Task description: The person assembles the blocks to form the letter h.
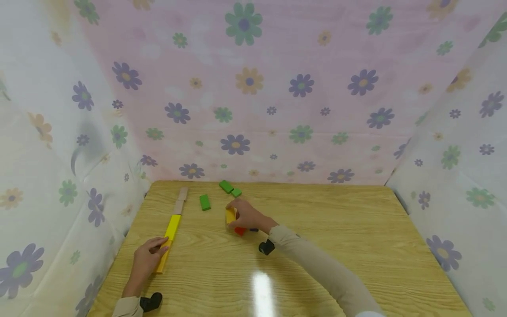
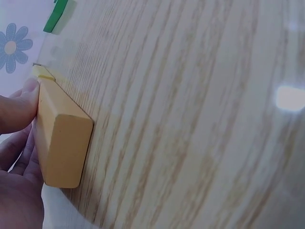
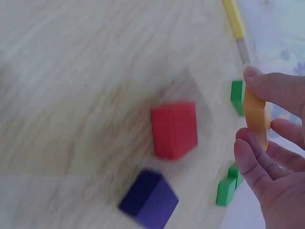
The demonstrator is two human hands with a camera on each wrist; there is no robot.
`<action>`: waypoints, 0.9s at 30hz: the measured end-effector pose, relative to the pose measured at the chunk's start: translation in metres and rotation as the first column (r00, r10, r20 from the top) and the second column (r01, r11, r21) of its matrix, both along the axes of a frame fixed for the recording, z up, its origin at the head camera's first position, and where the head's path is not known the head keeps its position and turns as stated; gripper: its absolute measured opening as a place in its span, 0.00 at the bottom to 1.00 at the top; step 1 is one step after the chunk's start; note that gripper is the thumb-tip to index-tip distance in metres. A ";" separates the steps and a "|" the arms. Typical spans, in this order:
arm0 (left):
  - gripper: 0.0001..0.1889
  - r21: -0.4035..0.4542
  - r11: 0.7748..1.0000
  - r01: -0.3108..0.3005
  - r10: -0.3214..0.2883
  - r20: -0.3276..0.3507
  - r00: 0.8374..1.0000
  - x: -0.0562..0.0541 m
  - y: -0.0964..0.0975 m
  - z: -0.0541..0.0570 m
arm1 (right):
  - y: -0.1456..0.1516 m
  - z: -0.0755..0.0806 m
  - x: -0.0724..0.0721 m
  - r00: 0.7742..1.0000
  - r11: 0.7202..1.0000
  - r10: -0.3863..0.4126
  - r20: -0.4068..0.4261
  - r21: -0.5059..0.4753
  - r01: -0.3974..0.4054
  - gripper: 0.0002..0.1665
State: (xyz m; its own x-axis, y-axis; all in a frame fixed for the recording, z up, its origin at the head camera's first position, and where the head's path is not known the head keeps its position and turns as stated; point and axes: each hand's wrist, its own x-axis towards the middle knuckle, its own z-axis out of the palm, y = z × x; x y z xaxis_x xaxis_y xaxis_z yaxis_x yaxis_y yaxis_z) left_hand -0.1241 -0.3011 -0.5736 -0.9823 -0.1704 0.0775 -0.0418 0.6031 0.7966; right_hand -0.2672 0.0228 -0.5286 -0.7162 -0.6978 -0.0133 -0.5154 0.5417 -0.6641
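Observation:
My left hand (image 1: pixel 146 259) is at the near end of a row of blocks on the left of the table. Its thumb and fingers pinch an orange block (image 2: pixel 69 148), which lies end to end with a yellow block (image 1: pixel 172 226). Beyond these, two pale wooden blocks (image 1: pixel 179 206) continue the row. Farther right, my right hand (image 1: pixel 249 215) holds a second orange block (image 3: pixel 257 117) between thumb and fingertips, raised off the table in the right wrist view. Below that hand are a red block (image 3: pixel 175 130) and a dark blue block (image 3: pixel 151 198), partly hidden in the head view.
A green block (image 1: pixel 204 202) lies between the row and my right hand. Two more green blocks, a longer one (image 1: pixel 226 186) and a small one (image 1: pixel 236 192), lie near the table's back edge. Flowered cloth walls (image 1: pixel 253 114) border the wooden table (image 1: pixel 336 220).

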 end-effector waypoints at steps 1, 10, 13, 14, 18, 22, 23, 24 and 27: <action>0.16 0.002 1.000 0.001 -0.001 0.005 1.000 0.000 0.000 0.000 | -0.002 0.000 0.003 1.000 1.000 0.005 0.002 -0.007 -0.005 0.34; 0.15 0.000 1.000 -0.004 0.004 -0.024 1.000 -0.002 -0.002 -0.005 | -0.023 0.005 0.033 1.000 0.999 0.006 0.011 -0.043 -0.005 0.33; 0.15 -0.011 1.000 -0.006 0.006 -0.033 0.999 -0.004 -0.002 -0.004 | -0.029 0.003 0.044 1.000 0.998 0.009 0.004 -0.055 -0.009 0.34; 0.15 -0.016 1.000 -0.009 0.009 -0.034 0.999 -0.004 -0.001 -0.003 | -0.032 0.002 0.047 1.000 0.998 0.011 -0.008 -0.061 -0.012 0.33; 0.15 -0.014 1.000 -0.011 0.010 -0.028 1.000 -0.005 -0.002 -0.002 | -0.040 -0.003 0.061 0.999 0.997 0.026 -0.032 -0.070 -0.029 0.33; 0.15 -0.019 1.000 -0.009 0.009 -0.026 1.000 -0.006 -0.002 -0.002 | -0.047 -0.008 0.075 0.999 0.997 0.027 -0.029 -0.069 -0.028 0.33; 0.15 -0.015 1.000 -0.008 0.008 -0.024 1.000 -0.006 -0.002 -0.002 | -0.049 -0.010 0.078 1.000 0.997 0.024 -0.019 -0.075 -0.026 0.33; 0.15 -0.011 1.000 -0.008 0.008 -0.022 1.000 -0.006 -0.002 -0.002 | -0.050 -0.011 0.081 0.999 0.997 0.023 -0.026 -0.070 -0.025 0.33; 0.15 0.009 1.000 -0.007 0.007 -0.014 1.000 -0.004 -0.002 -0.003 | -0.054 -0.014 0.089 1.000 0.997 0.016 -0.018 -0.073 -0.017 0.33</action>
State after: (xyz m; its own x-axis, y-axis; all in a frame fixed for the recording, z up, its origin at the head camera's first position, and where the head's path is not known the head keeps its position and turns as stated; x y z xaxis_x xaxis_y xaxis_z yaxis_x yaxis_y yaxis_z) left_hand -0.1283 -0.3027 -0.5762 -0.9800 -0.1779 0.0896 -0.0347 0.5957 0.8025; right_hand -0.1779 -0.0316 -0.5422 -0.7044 -0.7080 0.0505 -0.5359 0.4837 -0.6920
